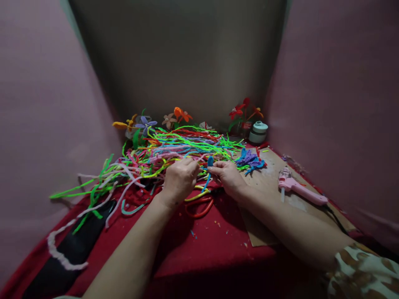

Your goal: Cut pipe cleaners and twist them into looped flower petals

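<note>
My right hand (229, 177) pinches a blue pipe cleaner (210, 161) between thumb and fingers. Its folded, rounded top stands up above the fingertips, and a thin blue length hangs below. Close beside it, my left hand (181, 177) is closed with its knuckles up; whatever its fingers grip is hidden. Both hands are just in front of a large heap of multicoloured pipe cleaners (187, 145). Under them, on the red cloth (199, 245), is a red loop (201, 209) like a scissor handle, with a yellow curved piece (198, 196) above it.
A pink glue gun (304, 190) lies on a cardboard sheet (260, 234) at right. Blue and purple pipe-cleaner pieces (251, 160) lie on its far edge. Behind stand a lidded jar (258, 133) and pipe-cleaner flowers (146, 124). A black strip (68, 253) lies at left.
</note>
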### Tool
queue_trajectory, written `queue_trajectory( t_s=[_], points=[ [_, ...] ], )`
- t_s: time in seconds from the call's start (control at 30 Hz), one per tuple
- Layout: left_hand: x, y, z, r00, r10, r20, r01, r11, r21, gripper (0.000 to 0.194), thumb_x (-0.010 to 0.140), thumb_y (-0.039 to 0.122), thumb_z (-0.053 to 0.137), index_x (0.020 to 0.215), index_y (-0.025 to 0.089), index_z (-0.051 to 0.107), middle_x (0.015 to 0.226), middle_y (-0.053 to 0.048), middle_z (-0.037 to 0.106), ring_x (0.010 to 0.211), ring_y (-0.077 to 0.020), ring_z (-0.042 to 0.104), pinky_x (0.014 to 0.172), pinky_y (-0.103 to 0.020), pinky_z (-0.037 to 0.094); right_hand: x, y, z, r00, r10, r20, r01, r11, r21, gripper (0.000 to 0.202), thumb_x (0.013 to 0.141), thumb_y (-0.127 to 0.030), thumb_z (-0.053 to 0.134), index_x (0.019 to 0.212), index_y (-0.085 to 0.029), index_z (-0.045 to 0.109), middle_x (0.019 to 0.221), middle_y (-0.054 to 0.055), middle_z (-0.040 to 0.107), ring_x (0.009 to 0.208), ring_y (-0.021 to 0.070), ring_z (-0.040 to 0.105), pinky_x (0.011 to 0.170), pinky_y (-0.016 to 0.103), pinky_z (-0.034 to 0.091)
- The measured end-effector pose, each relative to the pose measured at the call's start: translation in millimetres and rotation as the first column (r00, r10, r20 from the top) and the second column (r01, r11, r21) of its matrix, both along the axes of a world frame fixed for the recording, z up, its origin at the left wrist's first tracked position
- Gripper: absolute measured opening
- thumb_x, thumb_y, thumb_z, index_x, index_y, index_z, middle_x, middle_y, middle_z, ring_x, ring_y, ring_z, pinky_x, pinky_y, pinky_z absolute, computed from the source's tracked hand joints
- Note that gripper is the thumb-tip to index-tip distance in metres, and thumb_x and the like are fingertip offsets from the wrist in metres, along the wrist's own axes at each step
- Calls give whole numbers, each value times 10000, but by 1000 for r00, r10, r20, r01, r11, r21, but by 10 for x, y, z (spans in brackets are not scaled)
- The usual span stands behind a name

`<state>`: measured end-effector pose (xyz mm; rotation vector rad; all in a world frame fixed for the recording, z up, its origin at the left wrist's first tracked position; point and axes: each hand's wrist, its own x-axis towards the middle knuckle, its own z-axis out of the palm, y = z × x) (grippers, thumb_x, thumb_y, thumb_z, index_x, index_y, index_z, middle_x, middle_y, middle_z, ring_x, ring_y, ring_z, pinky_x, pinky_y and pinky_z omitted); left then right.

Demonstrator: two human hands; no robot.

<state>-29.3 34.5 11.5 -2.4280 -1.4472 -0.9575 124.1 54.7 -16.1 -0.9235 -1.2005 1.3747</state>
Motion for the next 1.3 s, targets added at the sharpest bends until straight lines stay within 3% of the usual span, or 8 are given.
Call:
queue_trajectory(
  t_s=[0.17,0.3,0.37,0.47,0.57,0.87,1.1,1.3],
  points=[
    [3,-30,10,937,18,349,9,997,-76,216,800,335,524,672,177,595,659,-18,579,632,-130,510,618,-243,383,21,49,-13,995,-29,-93,27,999,-33,280,567,-286,705,503,-163,462,401,-66,419,354,36,311,370,205,177],
    [-39,26,30,546,168,821,118,954,-274,218,766,383,539,704,174,560,539,43,475,454,-70,388,453,-199,306,43,104,-7,977,-67,-204,47,993,-105,242,557,-277,702,575,-166,488,429,-63,454,360,40,331,361,195,206],
    [-25,43,25,467,228,854,242,896,-371,233,722,388,586,705,157,562,527,48,469,418,-51,349,413,-188,260,41,115,-4,972,-68,-225,42,992,-116,235,564,-287,700,633,-163,512,466,-51,495,376,44,361,369,189,240],
    [67,29,-4,605,199,771,418,745,-520,292,667,412,651,665,128,585,548,28,503,434,-50,378,415,-188,264,29,96,-3,968,-14,-251,-12,995,-104,253,565,-293,717,670,-154,533,500,-41,522,393,45,388,381,186,257],
    [163,0,-36,625,176,760,481,680,-553,284,661,394,667,684,123,585,544,40,491,439,-43,357,425,-190,249,29,69,-3,965,58,-257,-67,997,-27,217,581,-269,708,630,-150,533,471,-59,478,380,40,356,374,195,224],
    [97,-17,-30,634,244,734,440,666,-602,248,642,361,667,630,138,559,448,57,462,384,-46,346,417,-201,234,82,68,53,996,86,-40,-82,993,87,193,623,-227,639,517,-166,491,424,-52,449,375,60,345,391,232,222],
    [269,-59,-73,583,193,789,434,747,-503,164,677,299,610,667,150,545,430,72,457,364,-43,341,400,-192,251,32,29,73,980,38,-197,-41,999,-8,235,596,-221,642,525,-183,421,441,-77,338,391,46,259,397,229,168],
    [207,-47,-79,596,148,789,527,669,-523,238,703,355,628,790,138,583,603,16,596,497,-89,514,507,-218,402,36,2,95,983,43,-176,-40,999,21,218,630,-222,620,530,-181,430,449,-69,351,396,53,283,400,234,183]
  ],
)
